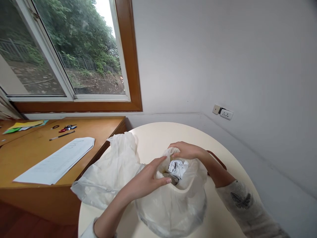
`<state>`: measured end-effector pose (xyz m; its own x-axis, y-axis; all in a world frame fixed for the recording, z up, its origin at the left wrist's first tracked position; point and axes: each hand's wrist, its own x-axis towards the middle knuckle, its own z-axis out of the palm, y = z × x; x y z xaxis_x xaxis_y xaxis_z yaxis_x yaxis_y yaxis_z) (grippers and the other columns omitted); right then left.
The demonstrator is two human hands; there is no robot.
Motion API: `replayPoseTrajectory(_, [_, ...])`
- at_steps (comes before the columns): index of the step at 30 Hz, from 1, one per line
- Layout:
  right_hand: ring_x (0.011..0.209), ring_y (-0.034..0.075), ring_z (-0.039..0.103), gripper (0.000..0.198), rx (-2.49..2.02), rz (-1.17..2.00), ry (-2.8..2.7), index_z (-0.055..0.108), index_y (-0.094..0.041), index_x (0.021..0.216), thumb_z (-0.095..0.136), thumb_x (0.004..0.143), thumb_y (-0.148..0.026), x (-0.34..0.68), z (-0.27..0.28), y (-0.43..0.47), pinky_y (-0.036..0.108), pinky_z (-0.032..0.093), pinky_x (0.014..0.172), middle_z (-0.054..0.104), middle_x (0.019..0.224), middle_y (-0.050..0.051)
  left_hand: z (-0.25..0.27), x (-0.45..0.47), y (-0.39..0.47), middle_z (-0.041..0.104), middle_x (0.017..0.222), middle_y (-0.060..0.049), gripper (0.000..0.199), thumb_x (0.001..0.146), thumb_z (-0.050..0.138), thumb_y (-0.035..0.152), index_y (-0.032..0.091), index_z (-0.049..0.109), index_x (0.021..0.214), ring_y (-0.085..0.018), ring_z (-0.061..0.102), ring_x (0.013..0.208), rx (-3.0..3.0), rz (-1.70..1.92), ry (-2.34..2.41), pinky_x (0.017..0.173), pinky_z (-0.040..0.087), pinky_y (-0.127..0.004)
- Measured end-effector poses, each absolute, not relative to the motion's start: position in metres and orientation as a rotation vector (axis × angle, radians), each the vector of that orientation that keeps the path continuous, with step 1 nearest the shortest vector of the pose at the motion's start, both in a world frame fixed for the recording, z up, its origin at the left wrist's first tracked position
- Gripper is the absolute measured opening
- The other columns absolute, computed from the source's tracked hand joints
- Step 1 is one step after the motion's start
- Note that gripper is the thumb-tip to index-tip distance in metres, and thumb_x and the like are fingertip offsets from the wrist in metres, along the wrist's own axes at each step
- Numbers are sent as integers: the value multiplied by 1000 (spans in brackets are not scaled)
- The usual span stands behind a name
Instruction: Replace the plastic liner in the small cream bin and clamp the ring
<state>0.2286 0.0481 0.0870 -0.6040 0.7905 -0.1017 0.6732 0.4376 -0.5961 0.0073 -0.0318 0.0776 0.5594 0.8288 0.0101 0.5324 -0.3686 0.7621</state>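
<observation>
A whitish, translucent plastic bag (170, 211) stands on the round table with its mouth gathered inward. Crumpled white paper (178, 168) shows through the opening, along with something greyish that I cannot make out. On the left of the mouth, my left hand (150, 178) grips the bag, its thumb reaching over the opening and index finger along the edge. From the far right side, my right hand (185, 150) curls its fingers over the rim, holding the gathered plastic. Some of the fingertips are hidden. Beside them lies a second loose plastic bag (116, 168), spread flat.
The cream round table (158, 132) meets a wooden desk (104, 127) at left, bearing printed sheets (61, 160), a pen (61, 135), keys (68, 128) and coloured papers (26, 125). A brown strap-like thing (218, 159) lies behind my right forearm. A wall socket (226, 114) is at right.
</observation>
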Motion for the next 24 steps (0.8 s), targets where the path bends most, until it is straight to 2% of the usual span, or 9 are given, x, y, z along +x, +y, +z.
replayPoseTrajectory(2, [103, 23, 51, 43, -1338, 773, -2473, 53, -24, 114, 59, 72, -32, 225, 93, 42, 32, 39, 81, 57, 113, 6, 78, 4, -31, 32, 141, -4, 68, 77, 52, 51, 30, 26, 136, -27, 30, 128, 2045, 474, 1106, 102, 29, -44])
replayPoseTrajectory(4, [107, 21, 47, 43, -1299, 596, -2392, 50, -25, 116, 57, 74, -30, 221, 102, 32, 32, 36, 86, 54, 118, 5, 77, 2, -32, 30, 142, -4, 66, 79, 51, 50, 30, 26, 136, -27, 29, 128, 2051, 489, 1090, 103, 28, -44])
replayPoseTrajectory(7, [90, 15, 54, 18, -1203, 462, -2309, 57, -21, 95, 46, 81, -26, 213, 116, 15, 28, 39, 78, 60, 98, 3, 73, 1, -33, 21, 145, -4, 69, 78, 53, 47, 30, 20, 137, -26, 23, 131, 2060, 582, 1053, 105, 26, -43])
replayPoseTrajectory(8, [82, 14, 54, 16, -1202, 474, -2332, 57, -20, 88, 43, 82, -26, 211, 119, 10, 26, 39, 73, 61, 89, 2, 72, 1, -33, 17, 147, -4, 73, 78, 55, 46, 30, 17, 138, -25, 20, 132, 2057, 614, 1043, 106, 25, -43])
replayPoseTrajectory(11, [68, 13, 54, 21, -1264, 567, -2582, 58, -19, 77, 40, 84, -27, 208, 123, 1, 24, 37, 61, 62, 75, 2, 68, 0, -34, 5, 149, -2, 82, 75, 60, 44, 31, 9, 139, -25, 9, 135, 2046, 653, 1021, 108, 22, -42])
replayPoseTrajectory(14, [63, 15, 53, 25, -1420, 579, -2911, 60, -16, 75, 40, 82, -28, 205, 117, 0, 25, 33, 54, 62, 71, 5, 65, 0, -34, 3, 149, -1, 88, 72, 63, 45, 32, 8, 139, -24, 6, 135, 2067, 650, 1017, 110, 19, -41])
replayPoseTrajectory(18, [61, 16, 52, 29, -1543, 564, -3030, 61, -14, 81, 38, 83, -32, 198, 102, 5, 25, 32, 50, 62, 74, 8, 61, 2, -35, 4, 149, 0, 86, 71, 64, 45, 35, 12, 138, -24, 7, 135, 2108, 675, 1003, 110, 18, -41])
replayPoseTrajectory(24, [67, 16, 53, 26, -1403, 665, -3045, 62, -15, 83, 39, 82, -28, 194, 90, 12, 24, 32, 51, 63, 78, 6, 59, 4, -36, 11, 148, -2, 72, 71, 63, 47, 33, 29, 133, -27, 12, 134, 2157, 706, 952, 108, 23, -41])
